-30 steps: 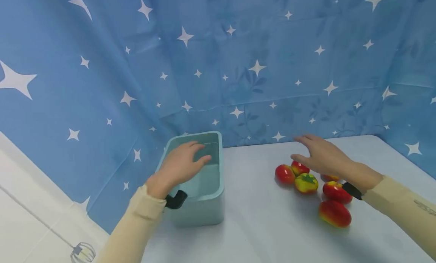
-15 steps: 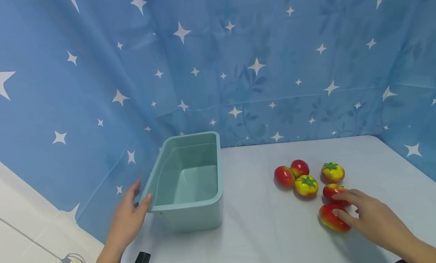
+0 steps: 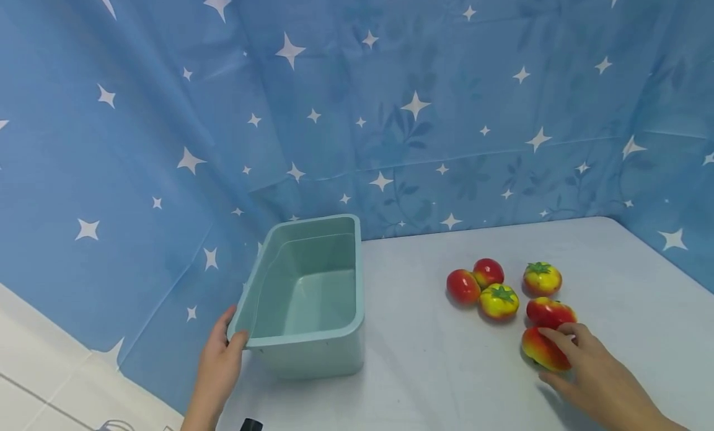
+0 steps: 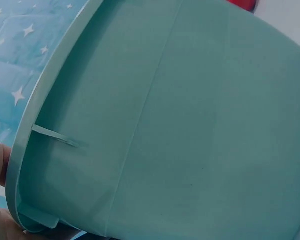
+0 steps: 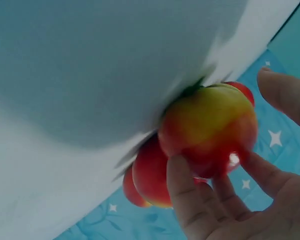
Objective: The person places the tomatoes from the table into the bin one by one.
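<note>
At the near left corner of the pale teal bin point(image 3: 312, 339), my left hand point(image 3: 216, 363) grips the rim with the thumb over it; the left wrist view shows the bin's outer wall point(image 4: 180, 125) and fingers at its rim. My right hand point(image 3: 599, 375) has its fingers on the nearest red-yellow fruit point(image 3: 545, 349). In the right wrist view the fingertips touch that fruit point(image 5: 210, 127) while the thumb stands apart from it. Just behind lies another red fruit point(image 3: 549, 312), with a yellow one point(image 3: 542, 279) farther back.
Left of these is a cluster of two red fruits point(image 3: 463, 287) and a yellow one with a green top point(image 3: 499, 301). They lie on a white table point(image 3: 424, 369). A blue star-patterned curtain point(image 3: 446, 108) hangs behind and at the sides.
My left hand has moved from above the bin to its near left rim and taken hold. My right hand has come down and toward me to the nearest fruit, which has tilted slightly.
</note>
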Motion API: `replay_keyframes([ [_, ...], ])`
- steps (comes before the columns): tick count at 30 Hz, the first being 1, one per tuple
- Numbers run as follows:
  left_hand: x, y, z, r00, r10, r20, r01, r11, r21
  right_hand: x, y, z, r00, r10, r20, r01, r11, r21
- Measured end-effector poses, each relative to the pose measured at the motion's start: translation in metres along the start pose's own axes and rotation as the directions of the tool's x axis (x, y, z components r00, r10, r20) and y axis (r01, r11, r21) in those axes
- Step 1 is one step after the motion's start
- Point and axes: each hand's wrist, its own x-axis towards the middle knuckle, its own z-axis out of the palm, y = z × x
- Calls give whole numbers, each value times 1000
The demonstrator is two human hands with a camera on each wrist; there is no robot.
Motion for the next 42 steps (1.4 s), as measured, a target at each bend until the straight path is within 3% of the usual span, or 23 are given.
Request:
replay_keyframes([
  [7,2,6,14,999,51,-8,-51,998,27,7,5,6,996,-81,-48,81,997,11],
  [11,2,9,21,999,34,-17,-33,999,43,8,4,8,990,-100,-95,101,995,6],
  [16,1,7,27,999,18,-34,-16,999,52,14,1,0,996,-73,-56,78,993,87],
  [19,0,6,30,998,22,-57,-19,998,56,18,-7,-11,992,-92,-83,104,981,162],
  [24,1,8,35,994,39,-102,-36,999,35,31,-32,-33,958,-174,-228,234,934,270],
  [27,3,9,40,988,62,-145,-60,998,19,45,-50,-45,947,-181,-266,267,904,334],
  [31,5,9,43,977,88,-193,-93,996,-18,67,-72,-57,959,-157,-237,251,860,444],
  [35,9,7,46,977,101,-188,-123,986,-109,89,-90,-68,975,-128,-181,207,816,539],
  [42,14,2,47,965,172,-198,-207,962,-176,111,-130,-77,977,-160,-139,212,734,645],
])
